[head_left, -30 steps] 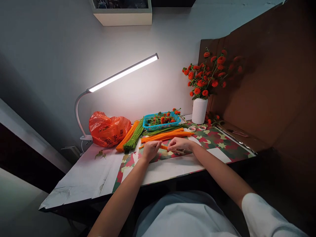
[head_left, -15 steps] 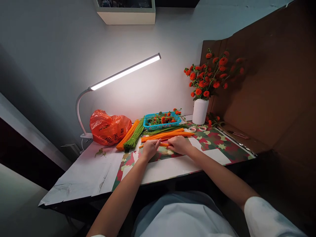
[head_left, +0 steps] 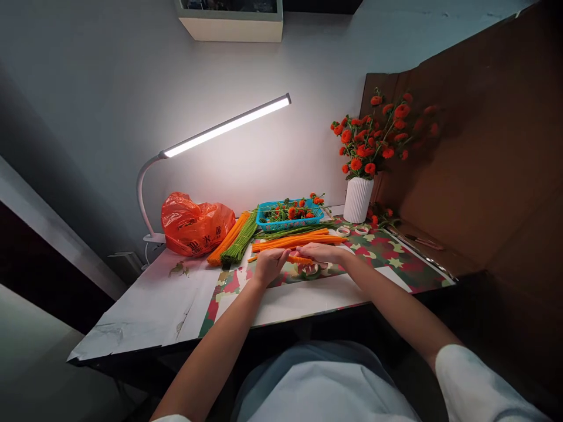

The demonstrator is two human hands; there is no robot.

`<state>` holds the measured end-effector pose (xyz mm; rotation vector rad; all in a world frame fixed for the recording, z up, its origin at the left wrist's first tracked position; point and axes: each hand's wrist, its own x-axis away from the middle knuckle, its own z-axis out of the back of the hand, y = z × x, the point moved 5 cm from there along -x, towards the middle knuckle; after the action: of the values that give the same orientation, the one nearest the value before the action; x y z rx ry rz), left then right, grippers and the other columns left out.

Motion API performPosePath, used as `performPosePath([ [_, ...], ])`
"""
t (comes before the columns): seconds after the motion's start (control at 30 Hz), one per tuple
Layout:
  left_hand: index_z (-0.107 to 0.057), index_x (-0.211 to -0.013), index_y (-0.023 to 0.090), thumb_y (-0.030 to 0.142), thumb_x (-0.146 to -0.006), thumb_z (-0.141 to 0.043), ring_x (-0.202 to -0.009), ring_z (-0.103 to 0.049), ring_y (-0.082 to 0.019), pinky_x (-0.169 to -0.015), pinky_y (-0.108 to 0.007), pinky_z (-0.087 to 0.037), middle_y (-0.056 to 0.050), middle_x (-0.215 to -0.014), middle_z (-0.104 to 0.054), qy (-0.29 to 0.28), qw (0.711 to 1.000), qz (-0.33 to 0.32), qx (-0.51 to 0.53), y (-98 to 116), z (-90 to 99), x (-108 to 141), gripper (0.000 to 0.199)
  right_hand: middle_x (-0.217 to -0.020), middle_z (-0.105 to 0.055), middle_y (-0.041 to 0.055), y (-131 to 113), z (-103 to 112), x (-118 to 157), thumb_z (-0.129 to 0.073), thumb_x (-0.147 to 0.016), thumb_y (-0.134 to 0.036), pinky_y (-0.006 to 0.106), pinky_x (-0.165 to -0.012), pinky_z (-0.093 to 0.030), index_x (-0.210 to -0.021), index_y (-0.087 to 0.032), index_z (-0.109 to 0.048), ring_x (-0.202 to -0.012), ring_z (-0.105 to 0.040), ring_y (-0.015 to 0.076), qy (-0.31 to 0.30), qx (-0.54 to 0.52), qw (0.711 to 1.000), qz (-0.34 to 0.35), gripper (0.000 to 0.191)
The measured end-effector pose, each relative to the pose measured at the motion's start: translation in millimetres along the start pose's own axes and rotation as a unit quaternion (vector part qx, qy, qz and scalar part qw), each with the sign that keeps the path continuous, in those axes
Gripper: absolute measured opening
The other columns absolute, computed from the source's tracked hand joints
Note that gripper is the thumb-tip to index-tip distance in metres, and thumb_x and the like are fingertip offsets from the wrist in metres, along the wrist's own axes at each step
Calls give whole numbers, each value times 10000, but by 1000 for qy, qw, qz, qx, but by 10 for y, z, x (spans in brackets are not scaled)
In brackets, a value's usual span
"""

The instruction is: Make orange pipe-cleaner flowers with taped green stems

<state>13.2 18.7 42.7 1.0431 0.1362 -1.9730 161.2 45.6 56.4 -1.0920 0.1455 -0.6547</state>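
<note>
While the left hand [head_left: 270,265] pinches a thin, fuzzy orange stem [head_left: 299,259] between nearly closed fingers, the right hand's [head_left: 322,252] curled fingers grasp it too.

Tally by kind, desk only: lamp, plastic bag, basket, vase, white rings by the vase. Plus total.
Lamp: 1
Plastic bag: 1
Blue basket: 1
White vase: 1
White rings: 2
Total: 6

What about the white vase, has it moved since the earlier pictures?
No. The white vase still stands to the right of the blue basket, with much the same gap between them; only the camera's view has shifted.
</note>
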Motion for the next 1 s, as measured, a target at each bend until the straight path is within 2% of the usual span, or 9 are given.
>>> performPosePath([
  [0.1, -548, -537, 171, 383, -958, -315, -454, -433, -88, -494, -225, -289, 2, -489, -526, 0, 1000, -18, -3, 32, 8, 5, 526, -687, -648, 54, 24, -52, -96, -462, -845, -585, 191, -373, -274, -825, -104, -654, -525, -525, 102, -62, -51, 997, -15, 518],
  [0.2, -519, -506, 169, 398, -956, -316, -432, -387, -85, -478, -232, -265, 8, -462, -487, -1, 1000, -12, -19, 19, -4, 7, 545, -723, -646, 39, 66, -50, -165, -568, -788, -562, 172, -371, -281, -792, -116, -633, -528, -534, 83, -78, -73, 994, 14, 450],
  [0.37, -519, -493, 161, 444, -942, -325, -429, -331, -86, -470, -240, -232, 15, -446, -435, -24, 999, 36, -9, -54, -65, -2, 564, -629, -618, 4, 81, -12, -174, -627, -757, -519, 161, -398, -330, -721, -132, -603, -506, -527, 74, 1, -27, 999, 25, 390],
  [0.5, -534, -503, 160, 474, -935, -312, -434, -326, -89, -472, -238, -229, 20, -444, -409, -34, 996, 79, 22, -115, -79, -4, 578, -616, -633, 5, 49, -50, -202, -614, -789, -389, 164, -423, -365, -706, -143, -587, -500, -543, 81, 81, 28, 996, 31, 261],
  [0.63, -515, -493, 163, 471, -937, -307, -427, -337, -89, -466, -233, -240, 24, -438, -402, -27, 996, 76, 23, -127, -55, 3, 580, -596, -628, 10, 59, -67, -235, -600, -800, -330, 168, -453, -397, -668, -145, -576, -503, -555, 87, 151, 45, 985, 76, 229],
  [0.7, -512, -497, 166, 444, -945, -315, -432, -370, -90, -471, -231, -256, 21, -446, -432, -15, 999, 49, 4, -93, -33, 5, 563, -625, -645, 20, 106, -81, -245, -600, -809, -356, 176, -489, -437, -693, -142, -592, -534, -583, 98, 117, -6, 991, 71, 244],
  [0.77, -508, -506, 168, 398, -953, -330, -447, -406, -90, -481, -232, -269, 15, -467, -472, 5, 1000, 4, -30, -26, -5, 5, 533, -671, -666, 37, 171, -98, -248, -560, -842, -397, 189, -524, -478, -742, -136, -604, -558, -606, 106, 39, -103, 993, 40, 283],
  [0.87, -490, -517, 171, 340, -955, -364, -462, -427, -95, -497, -244, -273, 9, -488, -498, 41, 991, -82, -96, 117, 36, 6, 486, -689, -671, 60, 265, -106, -237, -446, -909, -406, 195, -507, -493, -806, -126, -596, -553, -616, 114, -81, -239, 967, -23, 334],
  [1.0, -477, -533, 174, 320, -950, -395, -482, -444, -103, -524, -256, -283, 9, -498, -500, 76, 971, -163, -157, 267, 83, 13, 449, -704, -667, 82, 355, -132, -224, -364, -944, -311, 206, -477, -503, -886, -95, -580, -517, -612, 119, -209, -304, 927, -68, 310],
])
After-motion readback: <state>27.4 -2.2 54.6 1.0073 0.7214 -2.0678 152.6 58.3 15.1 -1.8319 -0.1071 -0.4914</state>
